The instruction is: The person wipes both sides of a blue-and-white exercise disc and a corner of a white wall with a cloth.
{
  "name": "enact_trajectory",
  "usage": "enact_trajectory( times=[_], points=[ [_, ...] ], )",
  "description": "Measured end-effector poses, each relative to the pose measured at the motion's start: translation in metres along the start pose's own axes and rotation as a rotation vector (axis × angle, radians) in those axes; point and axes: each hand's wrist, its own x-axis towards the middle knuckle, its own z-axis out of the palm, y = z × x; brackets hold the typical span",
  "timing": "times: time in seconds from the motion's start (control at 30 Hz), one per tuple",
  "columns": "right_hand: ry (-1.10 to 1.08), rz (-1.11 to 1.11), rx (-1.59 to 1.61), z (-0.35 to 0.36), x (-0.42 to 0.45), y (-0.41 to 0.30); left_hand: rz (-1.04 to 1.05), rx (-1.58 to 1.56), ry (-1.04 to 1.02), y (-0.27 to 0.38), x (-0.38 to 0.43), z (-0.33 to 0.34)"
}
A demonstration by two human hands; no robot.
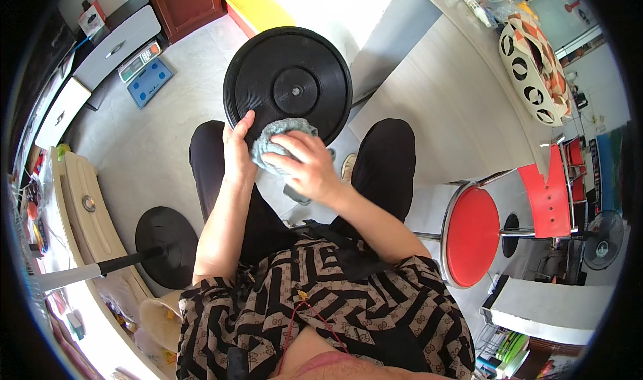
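A round black disc (296,91) with a raised ring and a small metal stud at its centre is held up in front of my knees. My left hand (239,151) grips its lower left rim, the thumb lying on the face. In my right hand (306,166) is a bunched grey-blue cloth (281,138), pressed against the disc's lower part; the fingers spread over the cloth. What lies behind the disc is hidden.
To the right stand a wood-grain table (442,93) and a red chair (472,236). A round black stand base (168,247) with a pole is at lower left. On the floor at upper left lies a blue scale (149,82), near a drawer cabinet (118,45).
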Motion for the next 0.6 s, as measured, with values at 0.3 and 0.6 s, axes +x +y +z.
enact_trajectory(
  times=[0.3, 0.6],
  points=[
    [-0.020, 0.342, -0.374, -0.094, -0.037, 0.109, 0.017, -0.072, 0.057, 0.001, 0.012, -0.010],
    [0.188, 0.264, -0.059, -0.063, 0.011, 0.034, 0.066, -0.049, 0.057, -0.006, 0.013, -0.004]
  ],
)
